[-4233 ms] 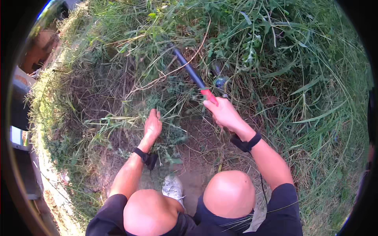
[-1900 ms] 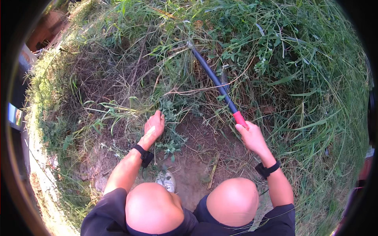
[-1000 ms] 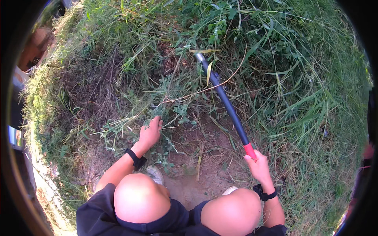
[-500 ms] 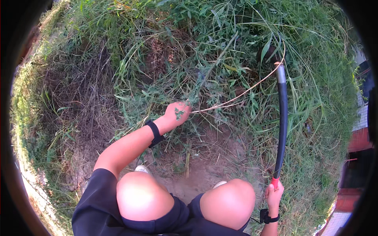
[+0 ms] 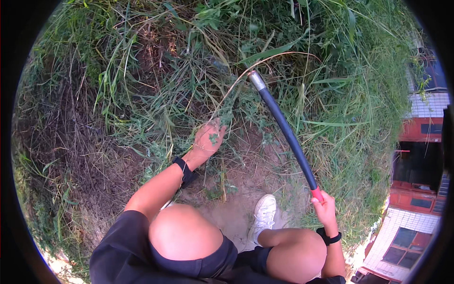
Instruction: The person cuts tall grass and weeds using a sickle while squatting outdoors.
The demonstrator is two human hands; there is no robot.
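Observation:
My left hand (image 5: 208, 140) is down among the weeds, its fingers curled round a bunch of weed stems (image 5: 231, 98). Small green leaves lie over its back and partly hide the fingertips. From beside it a thin dry stalk (image 5: 265, 60) arcs up and right, past the tool's metal collar. My right hand (image 5: 324, 208) grips the red butt of what looks like a sickle, with a long, slightly bent black handle (image 5: 289, 135). The handle slants up to the left, and its metal collar (image 5: 257, 80) reaches into the grass. No blade can be made out there.
Dense green grass (image 5: 350, 90) grows ahead and to the right. Dry brown stems (image 5: 66, 118) lie on the left. Bare soil (image 5: 236, 199) shows before my knees, with my white shoe (image 5: 265, 213) on it. A building with white tiles (image 5: 397, 227) stands at far right.
The tool's collar end has swung left, closer to my left hand, and the handle now slants. My left hand has stayed low on the stems. My right knee has shifted, uncovering the shoe.

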